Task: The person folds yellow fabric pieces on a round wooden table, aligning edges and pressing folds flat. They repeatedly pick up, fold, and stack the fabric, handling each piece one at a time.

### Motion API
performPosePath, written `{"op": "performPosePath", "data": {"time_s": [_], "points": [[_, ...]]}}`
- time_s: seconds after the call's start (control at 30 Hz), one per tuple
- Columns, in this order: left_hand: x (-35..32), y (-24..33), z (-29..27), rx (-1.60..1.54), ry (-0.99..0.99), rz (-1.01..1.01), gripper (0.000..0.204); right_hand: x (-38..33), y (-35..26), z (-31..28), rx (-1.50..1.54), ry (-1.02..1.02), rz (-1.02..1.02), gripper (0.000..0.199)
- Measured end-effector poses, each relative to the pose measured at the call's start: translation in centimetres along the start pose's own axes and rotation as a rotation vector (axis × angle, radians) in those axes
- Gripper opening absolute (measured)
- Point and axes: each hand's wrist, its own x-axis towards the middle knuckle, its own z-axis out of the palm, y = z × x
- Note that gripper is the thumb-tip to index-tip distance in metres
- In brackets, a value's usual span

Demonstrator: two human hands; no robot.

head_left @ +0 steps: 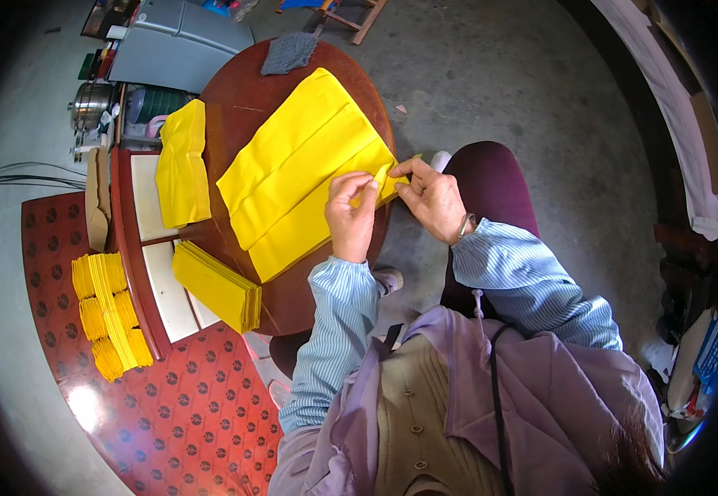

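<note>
A large yellow sheet [301,165], creased in long folds, lies across the round brown table [284,318]; I cannot tell if it is cloth or paper. At its right corner my left hand [352,213] pinches a turned-up bit of the yellow edge between thumb and fingers. Just to the right, my right hand [433,198] has its thumb and forefinger closed at the same corner, with a bracelet at the wrist. A neat stack of folded yellow sheets [214,285] rests at the table's lower left. Another folded yellow piece [184,165] lies at the left.
Bundled yellow stacks [111,314] sit on a red patterned surface [185,413] at the left. A grey knitted cloth [289,54] lies at the table's far edge. Beyond are a grey refrigerator [177,45], a metal pot [90,103] and a wooden folding stool [367,21].
</note>
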Motion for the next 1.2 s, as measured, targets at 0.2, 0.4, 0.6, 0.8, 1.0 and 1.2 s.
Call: {"op": "performPosePath", "data": {"time_s": [0.2,0.4,0.6,0.8,1.0,1.2], "points": [[0.0,0.3,0.1,0.017,0.000,0.066,0.013,0.5,0.1,0.3,0.404,-0.030,0.105,0.021],[-0.1,0.3,0.7,0.016,0.022,0.087,0.021,0.8,-0.2,-0.6,0.816,-0.183,0.366,0.027],[-0.1,-0.2,1.0,0.007,0.048,0.075,0.022,0.9,-0.6,-0.9,0.834,-0.232,0.412,0.028],[-0.3,0.2,1.4,0.063,0.099,0.045,0.016,0.8,-1.0,-1.0,0.808,-0.257,0.383,0.029],[0.0,0.2,1.4,0.026,0.124,-0.015,0.010,0.5,-0.1,-0.5,0.724,-0.010,0.284,0.025],[-0.1,0.1,1.0,0.037,0.089,-0.009,0.011,-1.6,0.5,-0.8,0.535,-0.060,0.199,0.025]]}}
